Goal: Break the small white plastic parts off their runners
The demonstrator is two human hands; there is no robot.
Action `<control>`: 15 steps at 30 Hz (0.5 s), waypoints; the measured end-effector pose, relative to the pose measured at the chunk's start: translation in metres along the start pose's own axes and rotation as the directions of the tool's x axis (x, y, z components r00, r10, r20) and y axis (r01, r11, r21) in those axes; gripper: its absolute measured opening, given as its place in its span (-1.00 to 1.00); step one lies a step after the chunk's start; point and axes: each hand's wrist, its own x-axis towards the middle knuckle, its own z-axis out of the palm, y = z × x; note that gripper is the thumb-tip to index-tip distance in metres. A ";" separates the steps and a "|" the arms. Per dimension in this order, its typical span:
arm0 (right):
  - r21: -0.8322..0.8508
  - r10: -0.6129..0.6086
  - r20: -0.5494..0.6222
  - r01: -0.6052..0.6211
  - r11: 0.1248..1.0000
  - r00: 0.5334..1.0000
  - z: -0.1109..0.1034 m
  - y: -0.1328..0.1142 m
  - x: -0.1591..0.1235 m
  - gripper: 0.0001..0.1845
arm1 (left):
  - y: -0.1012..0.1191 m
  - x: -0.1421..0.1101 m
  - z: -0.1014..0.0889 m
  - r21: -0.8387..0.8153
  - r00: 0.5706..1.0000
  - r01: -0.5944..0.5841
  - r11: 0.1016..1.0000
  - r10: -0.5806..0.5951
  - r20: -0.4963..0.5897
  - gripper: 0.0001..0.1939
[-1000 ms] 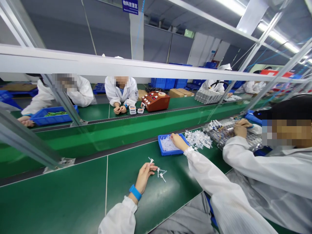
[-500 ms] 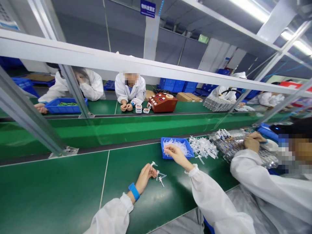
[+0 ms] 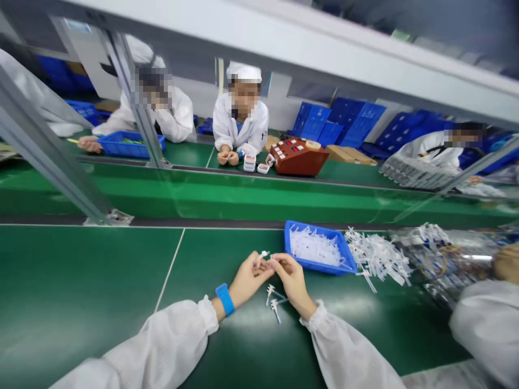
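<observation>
Head view: blue tray [image 3: 352, 262] holds translucent plastic pieces [image 3: 314, 246].

head-worn view | faces forward, down | hands near | co-workers beyond table

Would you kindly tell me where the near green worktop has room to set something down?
The widest bare patch is left of the white seam, beyond the left sleeve. Another lies right of the right sleeve, nearer than the heaped white plastic pieces. It is crowded from the blue tray through that heap to the clear bags.
</observation>
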 end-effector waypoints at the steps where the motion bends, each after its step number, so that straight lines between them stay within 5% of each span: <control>1: 0.010 0.007 -0.009 -0.007 1.000 1.000 0.000 -0.001 0.000 -0.77 | 0.000 0.001 0.000 0.017 1.000 0.004 1.000 -0.004 -0.006 -0.57; 15: 0.063 -0.015 0.079 0.010 0.998 0.997 -0.001 -0.004 0.006 -0.84 | 0.013 0.004 -0.003 0.175 0.998 0.023 0.984 -0.011 -0.066 -0.60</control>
